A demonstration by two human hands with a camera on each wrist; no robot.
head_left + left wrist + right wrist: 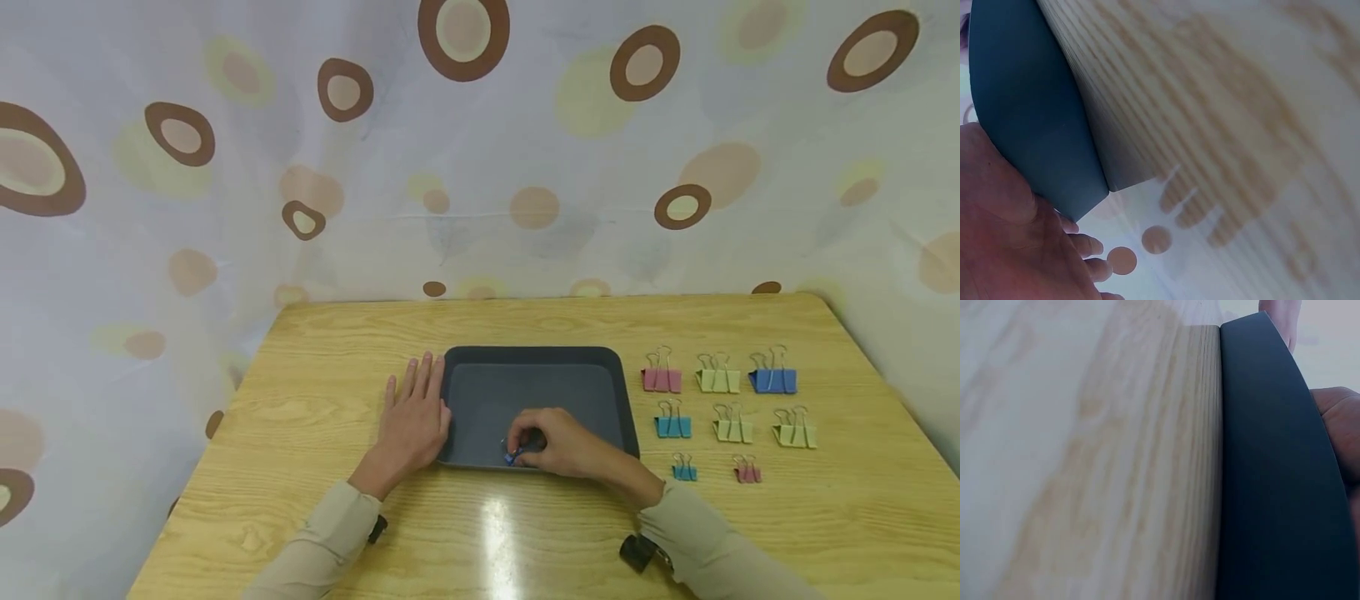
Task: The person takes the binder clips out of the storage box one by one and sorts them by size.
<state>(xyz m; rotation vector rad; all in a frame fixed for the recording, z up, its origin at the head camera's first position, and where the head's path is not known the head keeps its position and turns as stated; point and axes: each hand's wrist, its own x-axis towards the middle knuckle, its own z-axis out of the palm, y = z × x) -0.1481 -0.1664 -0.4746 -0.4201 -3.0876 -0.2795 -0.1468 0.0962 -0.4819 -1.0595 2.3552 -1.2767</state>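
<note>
A dark grey tray (536, 354) lies on the wooden table, and its outer wall fills part of both wrist views. Over its near edge, my right hand (558, 443) pinches a small blue binder clip (512, 457) between thumb and fingers, low over the tray floor. The fingers partly cover the clip; in the right wrist view the tray wall (1279, 456) hides it. Fingers straight, my left hand (411, 425) lies palm down along the tray's left side, its thumb side at the rim. The left wrist view shows that palm (1010, 219) beside the tray wall (1029, 94).
Right of the tray, binder clips stand in rows by size: large pink (662, 381), pale yellow (720, 382) and blue (774, 382); medium teal (673, 427) and two pale yellow; small teal (685, 473) and pink (747, 475). A patterned curtain (480, 167) hangs behind the table.
</note>
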